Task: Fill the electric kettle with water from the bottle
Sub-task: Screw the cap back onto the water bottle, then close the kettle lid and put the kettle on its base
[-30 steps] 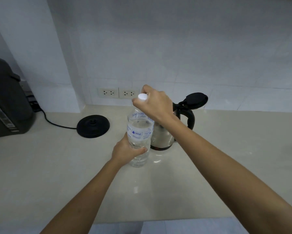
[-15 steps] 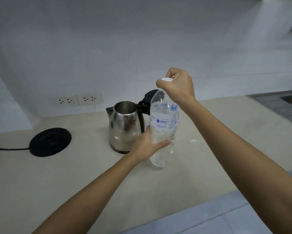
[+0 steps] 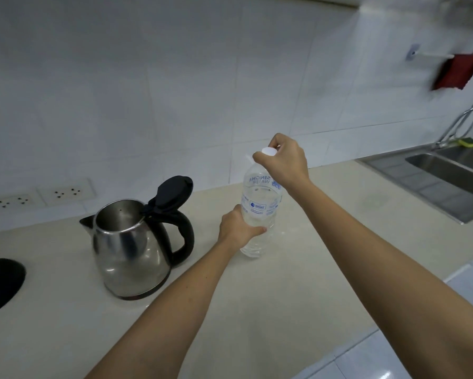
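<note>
we are gripping the clear plastic water bottle (image 3: 260, 212) in our left hand (image 3: 236, 228), right hand (image 3: 284, 162) fingers (image 3: 274, 141) pinching its white cap (image 3: 269, 151); steel kettle (image 3: 128, 247) standing open, pouring not yet begun.

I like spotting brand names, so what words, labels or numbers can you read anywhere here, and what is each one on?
"SINGHA WATER": printed on the upper part of the clear bottle, seen mirrored through the plastic.
"SMART": a guess at the word in the small blue-framed label on the bottle's middle; it is blurred.
Fine print around that label: too small to read.
Kettle, wall sockets: no readable text.
</note>
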